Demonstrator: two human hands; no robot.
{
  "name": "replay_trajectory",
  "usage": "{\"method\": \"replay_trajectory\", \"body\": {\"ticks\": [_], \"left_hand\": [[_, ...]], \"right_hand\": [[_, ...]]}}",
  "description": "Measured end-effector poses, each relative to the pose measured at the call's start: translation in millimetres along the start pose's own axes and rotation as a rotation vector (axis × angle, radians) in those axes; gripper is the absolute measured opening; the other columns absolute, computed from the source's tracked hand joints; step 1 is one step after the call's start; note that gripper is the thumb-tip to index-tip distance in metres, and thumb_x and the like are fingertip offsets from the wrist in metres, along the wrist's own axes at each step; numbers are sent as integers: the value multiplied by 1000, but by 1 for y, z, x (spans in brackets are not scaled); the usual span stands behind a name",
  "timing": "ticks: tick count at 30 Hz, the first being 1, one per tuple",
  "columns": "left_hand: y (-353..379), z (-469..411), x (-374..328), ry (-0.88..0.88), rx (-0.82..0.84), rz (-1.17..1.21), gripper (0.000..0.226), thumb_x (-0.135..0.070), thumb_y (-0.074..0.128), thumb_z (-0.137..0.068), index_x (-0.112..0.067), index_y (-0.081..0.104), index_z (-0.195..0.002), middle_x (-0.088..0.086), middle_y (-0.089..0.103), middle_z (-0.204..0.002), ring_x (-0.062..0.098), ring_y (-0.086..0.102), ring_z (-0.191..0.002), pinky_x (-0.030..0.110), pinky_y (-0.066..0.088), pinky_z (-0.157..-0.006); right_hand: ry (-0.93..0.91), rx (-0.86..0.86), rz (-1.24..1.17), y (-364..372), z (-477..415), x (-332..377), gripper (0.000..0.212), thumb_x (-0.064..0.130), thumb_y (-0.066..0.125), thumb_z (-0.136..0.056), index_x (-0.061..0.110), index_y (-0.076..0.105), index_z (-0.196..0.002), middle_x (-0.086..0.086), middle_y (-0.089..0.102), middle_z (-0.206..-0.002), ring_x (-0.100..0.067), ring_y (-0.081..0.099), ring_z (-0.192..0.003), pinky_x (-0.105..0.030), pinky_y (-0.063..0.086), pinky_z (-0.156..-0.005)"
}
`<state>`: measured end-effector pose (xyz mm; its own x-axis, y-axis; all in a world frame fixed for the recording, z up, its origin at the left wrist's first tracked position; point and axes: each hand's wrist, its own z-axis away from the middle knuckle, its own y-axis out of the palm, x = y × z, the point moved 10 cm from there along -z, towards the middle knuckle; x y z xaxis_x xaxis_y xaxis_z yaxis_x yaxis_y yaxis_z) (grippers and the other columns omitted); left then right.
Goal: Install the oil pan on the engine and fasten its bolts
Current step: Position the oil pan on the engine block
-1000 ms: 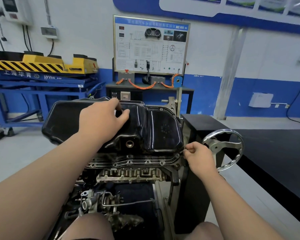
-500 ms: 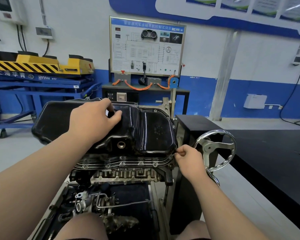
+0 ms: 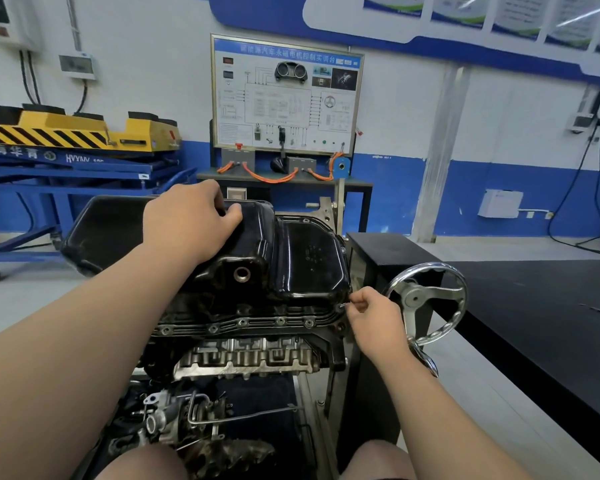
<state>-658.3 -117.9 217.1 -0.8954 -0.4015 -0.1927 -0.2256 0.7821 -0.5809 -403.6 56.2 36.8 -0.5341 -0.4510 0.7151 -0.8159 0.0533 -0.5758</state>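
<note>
The glossy black oil pan point(image 3: 305, 258) sits on top of the upturned engine point(image 3: 243, 358), its flange along the block's edge. My left hand point(image 3: 187, 223) rests on the pan's top with fingers curled over a ridge. My right hand point(image 3: 371, 317) pinches a small bolt point(image 3: 343, 305) at the pan's near right corner. A row of bolt holes point(image 3: 243, 322) runs along the front flange. A round drain hole point(image 3: 241, 274) faces me.
A chrome handwheel point(image 3: 430, 306) of the engine stand is just right of my right hand. A black bench point(image 3: 534, 306) lies to the right. Engine parts point(image 3: 174, 417) sit in the tray below. A training panel point(image 3: 284, 98) and a blue lift point(image 3: 66, 161) stand behind.
Both hands stay in the same places on the pan and at its right corner. The view has shifted slightly.
</note>
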Motion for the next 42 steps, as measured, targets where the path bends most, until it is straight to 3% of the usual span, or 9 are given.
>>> {"method": "replay_trajectory", "body": {"ticks": [7, 13, 17, 22, 26, 33, 38, 42], "left_hand": [[-2, -2, -3, 19, -7, -2, 34, -57, 46, -82, -25, 59, -79, -3, 57, -68, 19, 46, -65, 28, 30, -55], [-3, -3, -3, 19, -3, -9, 35, -57, 46, -82, -24, 58, -79, -3, 55, -67, 20, 45, -66, 29, 29, -56], [-3, -4, -3, 29, 2, -11, 36, -57, 47, -83, -23, 58, -80, -4, 53, -66, 20, 46, -68, 29, 29, -56], [-2, -5, -2, 36, 0, 1, 35, -57, 48, -83, -24, 58, -80, -5, 49, -66, 20, 45, -68, 29, 31, -57], [-1, -4, -2, 36, -1, 4, 36, -60, 47, -83, -25, 57, -81, -4, 55, -70, 19, 44, -68, 29, 30, -57], [-1, 5, 2, 35, 9, 34, 36, -61, 47, -83, -27, 57, -82, -3, 64, -74, 19, 51, -69, 28, 34, -56], [-1, 14, 2, 35, 11, 34, 36, -61, 47, -83, -26, 56, -83, -3, 63, -73, 23, 57, -71, 29, 39, -57], [-2, 20, 2, 43, 0, 35, 36, -61, 46, -83, -26, 54, -81, -4, 62, -72, 20, 53, -69, 29, 37, -56]], "right_hand": [[-85, 52, 242, 2, -2, 19, 8, 22, 59, -87, 26, 53, -83, 9, 58, -77, -9, 55, -68, -24, 43, -56], [-110, 127, 426, 7, -10, 27, 18, 22, 58, -83, 24, 45, -71, 6, 52, -71, -9, 47, -61, -22, 29, -46], [-176, 134, 472, 8, -11, 32, 6, 22, 56, -87, 19, 51, -85, 5, 50, -76, -13, 45, -64, -24, 30, -50], [-274, 100, 489, 9, -8, 36, 10, 21, 50, -93, 15, 55, -100, 5, 48, -88, -14, 45, -73, -25, 34, -62], [-265, 84, 480, 11, -6, 35, 13, 21, 48, -95, 14, 57, -102, 0, 54, -95, -18, 52, -79, -26, 36, -64], [-171, 8, 264, 8, 9, 22, 19, 20, 52, -94, 18, 68, -104, 0, 60, -98, -19, 59, -87, -38, 52, -76], [-147, 2, 313, 9, 15, 24, 19, 21, 50, -94, 19, 68, -100, 0, 64, -89, -20, 60, -81, -31, 49, -72], [-119, -14, 457, 8, 14, 26, 21, 28, 47, -94, 18, 65, -98, -1, 64, -86, -22, 55, -74, -27, 38, -61]]}}
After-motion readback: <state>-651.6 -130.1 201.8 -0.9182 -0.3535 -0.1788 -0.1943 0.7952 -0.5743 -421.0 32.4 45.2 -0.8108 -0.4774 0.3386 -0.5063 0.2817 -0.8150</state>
